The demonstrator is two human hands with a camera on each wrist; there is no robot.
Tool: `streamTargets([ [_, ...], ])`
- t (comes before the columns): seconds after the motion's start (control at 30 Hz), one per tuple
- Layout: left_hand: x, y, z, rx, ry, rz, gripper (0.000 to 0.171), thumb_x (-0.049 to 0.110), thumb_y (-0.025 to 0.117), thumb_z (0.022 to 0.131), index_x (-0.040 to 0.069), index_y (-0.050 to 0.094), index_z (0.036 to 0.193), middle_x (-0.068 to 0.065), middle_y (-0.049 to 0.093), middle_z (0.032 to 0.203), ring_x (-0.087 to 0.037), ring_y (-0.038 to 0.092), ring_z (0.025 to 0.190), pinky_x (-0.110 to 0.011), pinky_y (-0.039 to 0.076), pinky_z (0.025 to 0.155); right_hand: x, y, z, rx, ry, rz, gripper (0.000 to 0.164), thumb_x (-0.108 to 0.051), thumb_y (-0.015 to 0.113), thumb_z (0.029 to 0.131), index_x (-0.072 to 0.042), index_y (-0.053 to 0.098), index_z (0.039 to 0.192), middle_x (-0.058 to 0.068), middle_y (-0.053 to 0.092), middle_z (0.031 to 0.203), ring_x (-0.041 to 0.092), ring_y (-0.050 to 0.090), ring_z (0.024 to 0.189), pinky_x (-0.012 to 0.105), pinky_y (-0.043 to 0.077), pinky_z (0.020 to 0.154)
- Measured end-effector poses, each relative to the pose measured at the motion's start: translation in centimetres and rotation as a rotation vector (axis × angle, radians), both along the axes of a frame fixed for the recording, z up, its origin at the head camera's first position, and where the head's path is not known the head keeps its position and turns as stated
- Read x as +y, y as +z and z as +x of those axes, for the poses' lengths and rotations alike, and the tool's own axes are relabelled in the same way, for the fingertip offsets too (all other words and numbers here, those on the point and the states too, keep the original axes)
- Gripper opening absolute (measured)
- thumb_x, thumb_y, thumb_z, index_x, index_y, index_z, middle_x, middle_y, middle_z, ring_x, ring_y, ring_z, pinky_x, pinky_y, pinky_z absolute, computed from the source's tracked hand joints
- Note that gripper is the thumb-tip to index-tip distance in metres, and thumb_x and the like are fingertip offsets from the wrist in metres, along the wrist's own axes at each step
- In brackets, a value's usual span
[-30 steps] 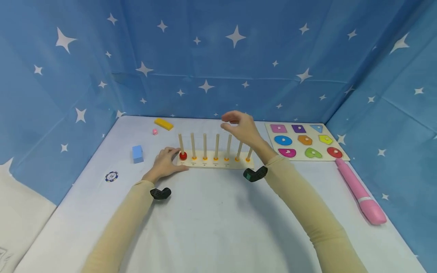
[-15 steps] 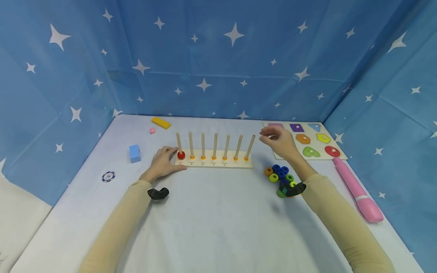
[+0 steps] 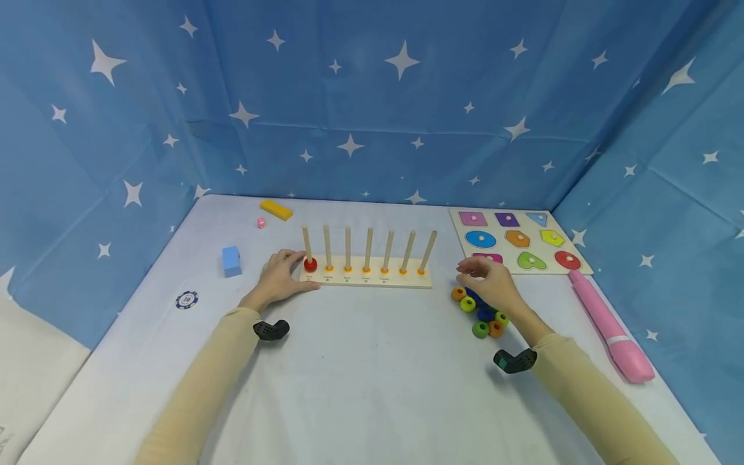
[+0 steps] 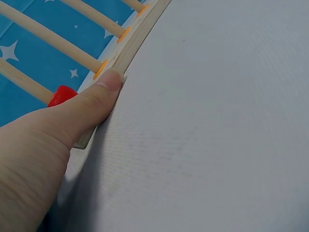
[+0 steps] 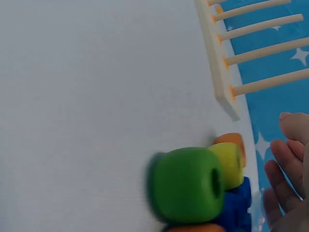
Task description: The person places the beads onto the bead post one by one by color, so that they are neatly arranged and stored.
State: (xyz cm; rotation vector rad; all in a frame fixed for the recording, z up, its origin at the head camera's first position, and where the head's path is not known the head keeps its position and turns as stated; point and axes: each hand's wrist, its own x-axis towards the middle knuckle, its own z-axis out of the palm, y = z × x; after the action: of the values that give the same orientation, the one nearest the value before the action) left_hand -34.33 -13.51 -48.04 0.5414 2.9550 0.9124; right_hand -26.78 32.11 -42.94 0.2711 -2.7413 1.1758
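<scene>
the left hand [image 3: 278, 278] holds the left end of a pale wooden peg board [image 3: 372, 280], which lies flat on the white-covered table [image 3: 360, 381] with its seven pegs standing up in a row; the thumb presses along the front edge while the other fingers reach round toward the back, so the end is pinched between them, though the left wrist view shows the thumb alone. a red bead [image 3: 310, 265] sits at the foot of the leftmost peg, just beside that hand, and orange rings circle the feet of the others. beyond the right end of the board, the right hand [image 3: 491, 284] is over a cluster of loose beads [image 3: 485, 315] in blue, green, yellow and orange, its fingers softly bent and the thumb held apart from them; in the right wrist view a green bead [image 5: 186, 186] looms nearest the camera. behind that hand lies a shape puzzle [image 3: 535, 236], with a long pink object [image 3: 613, 328] at its near right corner. to the left are a blue block [image 3: 230, 261], a yellow block [image 3: 276, 210], a small pink piece [image 3: 261, 223] and a round chip [image 3: 186, 299].
</scene>
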Motion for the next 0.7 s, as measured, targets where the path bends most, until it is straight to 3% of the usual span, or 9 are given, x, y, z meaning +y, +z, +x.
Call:
streamTargets([
  [0.17,0.0,0.0,-0.1,-0.015,-0.002,0.005,0.096,0.056,0.076,0.070,0.008,0.039,0.144,-0.017,0.038,0.134,-0.033,0.034,0.120,-0.051,0.027,0.100,0.7,-1.5,0.6,-0.062,-0.027,0.027,0.029,-0.024,0.069,0.087,-0.008,0.063,0.110,0.010,0.065,0.108,0.030,0.053,0.110,0.054,0.036,0.098],
  [0.37,-0.1,0.1,-0.1,-0.013,0.001,0.000,0.095,0.055,0.076,0.071,0.008,0.039,0.144,-0.017,0.037,0.135,-0.033,0.034,0.120,-0.051,0.027,0.100,1.0,-2.6,0.7,-0.068,-0.027,0.143,0.033,-0.028,0.072,0.084,-0.010,0.063,0.110,0.010,0.064,0.110,0.032,0.051,0.111,0.057,0.037,0.096],
  [0.7,0.0,0.1,0.0,-0.003,-0.002,-0.007,0.096,0.057,0.075,0.071,0.007,0.039,0.144,-0.018,0.038,0.134,-0.034,0.035,0.119,-0.052,0.028,0.099,0.5,-2.3,0.6,-0.088,-0.009,0.211,0.028,-0.025,0.073,0.084,-0.009,0.067,0.106,0.010,0.065,0.105,0.032,0.053,0.107,0.056,0.039,0.094],
])
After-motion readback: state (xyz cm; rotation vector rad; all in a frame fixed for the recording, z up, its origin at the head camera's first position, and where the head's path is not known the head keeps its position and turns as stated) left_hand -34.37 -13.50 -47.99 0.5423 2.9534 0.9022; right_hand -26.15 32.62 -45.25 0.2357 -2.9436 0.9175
